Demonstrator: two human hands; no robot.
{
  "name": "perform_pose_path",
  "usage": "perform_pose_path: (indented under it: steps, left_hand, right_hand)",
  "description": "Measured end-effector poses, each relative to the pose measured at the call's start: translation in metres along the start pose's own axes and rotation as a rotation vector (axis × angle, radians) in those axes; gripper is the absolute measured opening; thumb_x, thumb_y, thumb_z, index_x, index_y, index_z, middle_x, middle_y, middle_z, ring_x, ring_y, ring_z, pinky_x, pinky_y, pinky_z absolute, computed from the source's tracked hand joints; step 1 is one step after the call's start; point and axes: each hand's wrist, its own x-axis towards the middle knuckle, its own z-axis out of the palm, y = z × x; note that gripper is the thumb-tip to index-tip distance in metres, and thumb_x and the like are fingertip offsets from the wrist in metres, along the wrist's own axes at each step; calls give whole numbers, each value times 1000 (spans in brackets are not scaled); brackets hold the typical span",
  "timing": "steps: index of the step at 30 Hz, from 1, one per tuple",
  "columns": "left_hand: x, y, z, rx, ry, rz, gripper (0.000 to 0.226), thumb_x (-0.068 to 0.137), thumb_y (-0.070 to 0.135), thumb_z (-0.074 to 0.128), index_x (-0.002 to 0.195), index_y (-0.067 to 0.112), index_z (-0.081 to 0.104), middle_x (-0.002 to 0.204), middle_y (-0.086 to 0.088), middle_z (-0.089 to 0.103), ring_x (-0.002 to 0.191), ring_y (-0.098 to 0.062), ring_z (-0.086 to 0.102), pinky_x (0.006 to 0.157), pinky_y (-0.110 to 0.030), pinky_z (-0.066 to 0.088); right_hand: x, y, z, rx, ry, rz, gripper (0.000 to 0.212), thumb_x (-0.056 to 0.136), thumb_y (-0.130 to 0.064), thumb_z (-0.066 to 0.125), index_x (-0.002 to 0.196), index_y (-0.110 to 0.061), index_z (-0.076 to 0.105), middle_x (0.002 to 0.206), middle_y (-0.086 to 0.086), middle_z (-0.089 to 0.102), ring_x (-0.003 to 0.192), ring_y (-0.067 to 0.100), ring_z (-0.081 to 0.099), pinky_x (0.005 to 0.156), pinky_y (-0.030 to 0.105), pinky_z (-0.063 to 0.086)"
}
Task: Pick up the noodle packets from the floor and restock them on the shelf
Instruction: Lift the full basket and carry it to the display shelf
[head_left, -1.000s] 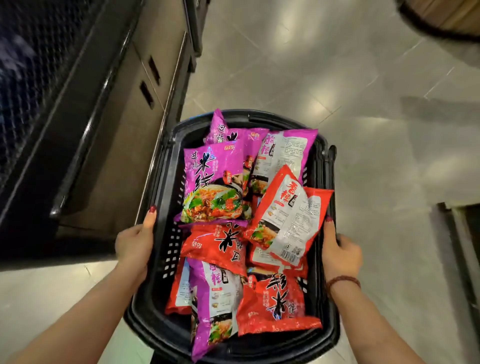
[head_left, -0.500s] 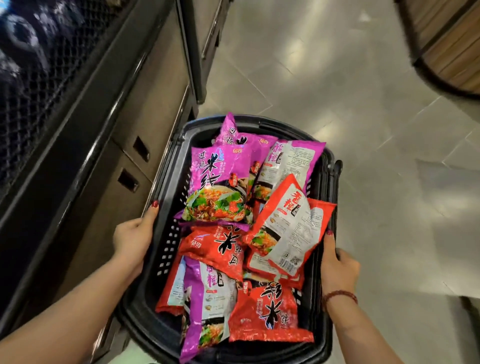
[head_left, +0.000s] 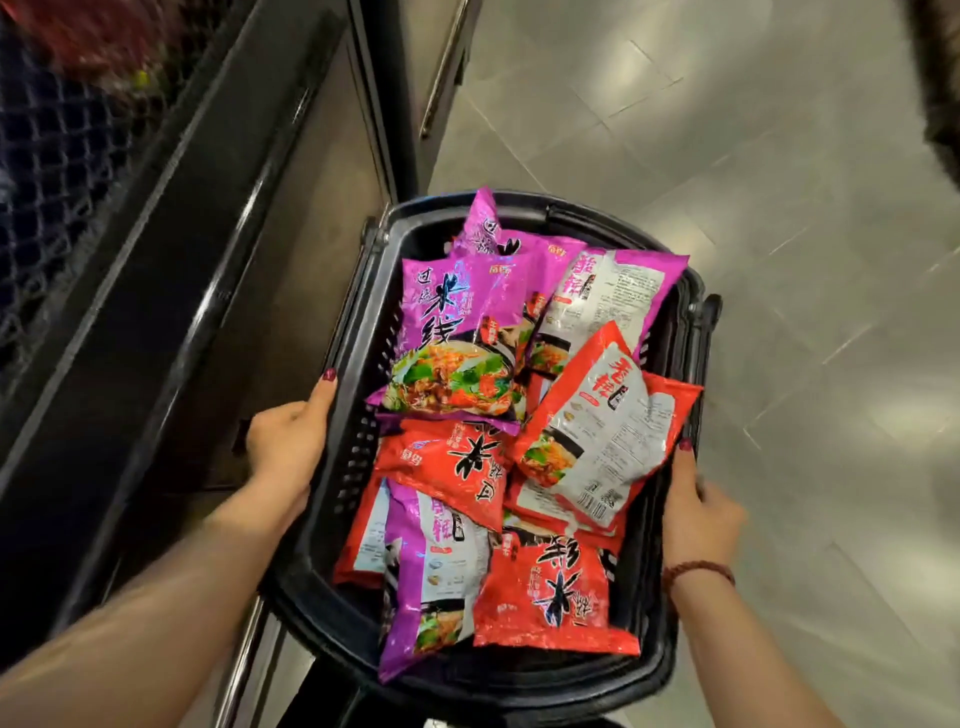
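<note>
A black plastic basket (head_left: 524, 688) hangs above the floor, held between both hands. My left hand (head_left: 285, 447) grips its left rim, thumb lying along the edge. My right hand (head_left: 696, 514) grips the right rim, with a bead bracelet on the wrist. Several noodle packets fill the basket: a purple one (head_left: 457, 332) lies face up at the far end, a red one (head_left: 597, 436) lies back side up on the right, another red one (head_left: 550, 597) sits at the near end beside a purple one (head_left: 431, 577).
A dark shelf unit (head_left: 156, 270) with a wire mesh front runs along the left, close to the basket. Grey floor tiles (head_left: 779, 208) stretch ahead and to the right. A dark round object (head_left: 940, 93) shows at the top right corner.
The basket has risen and come closer to the shelf unit on the left. Both hands keep the same grip on its rims, and the packets have not shifted.
</note>
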Motion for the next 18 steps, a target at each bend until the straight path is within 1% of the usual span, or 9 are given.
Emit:
perform_pose_path:
  steps: [2, 4, 5, 7, 9, 12, 13, 15, 18]
  left_hand:
    - [25, 12, 10, -20, -7, -7, 65, 88, 54, 62, 48, 16, 28, 40, 8, 25, 48, -13, 26, 44, -29, 23]
    - [54, 19, 22, -58, 8, 3, 62, 87, 54, 63, 50, 14, 33, 47, 2, 30, 48, -11, 28, 48, -31, 25]
    - [66, 22, 29, -28, 14, 5, 61, 88, 54, 62, 52, 12, 36, 51, -3, 31, 48, -11, 30, 47, -31, 27]
    - [84, 31, 42, 71, 14, -15, 63, 90, 54, 59, 51, 11, 35, 52, -5, 29, 48, -14, 29, 45, -29, 28]
    - [103, 36, 51, 145, 29, -10, 66, 91, 56, 56, 50, 10, 32, 52, -6, 27, 52, -21, 31, 52, -37, 27]
    - [126, 40, 62, 226, 31, 33, 68, 92, 57, 52, 48, 10, 31, 50, -9, 28, 55, -27, 32, 59, -39, 26]
    - [133, 39, 66, 218, 33, 31, 68, 92, 57, 52, 48, 9, 30, 49, -8, 27, 55, -28, 31, 59, -40, 28]
    - [142, 38, 73, 231, 42, 35, 69, 92, 57, 52, 49, 8, 30, 47, -7, 27, 54, -29, 31, 57, -40, 29]
    - [151, 30, 85, 319, 59, 67, 68, 95, 56, 48, 51, 7, 33, 48, -9, 32, 57, -32, 35, 57, -41, 29]
  right_hand:
    - [14, -10, 23, 26, 4, 34, 57, 94, -42, 58, 56, -7, 33, 61, 11, 27, 61, 21, 23, 54, 37, 21]
    - [27, -18, 50, 38, 14, 63, 56, 93, -44, 58, 57, -9, 34, 61, 10, 27, 61, 18, 23, 54, 36, 23]
    - [34, -21, 61, 35, 30, 75, 56, 93, -44, 59, 56, -9, 34, 59, 9, 28, 59, 16, 24, 54, 35, 24]
    - [46, -25, 78, 66, 45, 94, 57, 93, -41, 60, 53, -13, 31, 55, 5, 25, 50, 9, 20, 52, 34, 23]
    - [60, -31, 97, 62, 36, 106, 57, 93, -39, 61, 53, -17, 27, 56, 4, 21, 49, 10, 17, 53, 36, 20]
    - [76, -32, 123, 60, 42, 114, 59, 92, -40, 61, 52, -18, 24, 51, -1, 19, 49, 10, 17, 54, 37, 18]
    - [80, -31, 131, 53, 50, 124, 60, 92, -40, 62, 51, -18, 24, 50, -2, 19, 49, 11, 17, 53, 37, 19]
    - [87, -28, 146, 39, 57, 152, 60, 93, -39, 61, 50, -18, 25, 52, 1, 20, 52, 11, 17, 54, 37, 21]
    - [98, -17, 167, 23, 62, 177, 61, 93, -39, 61, 49, -17, 25, 52, 2, 21, 56, 17, 18, 58, 38, 24]
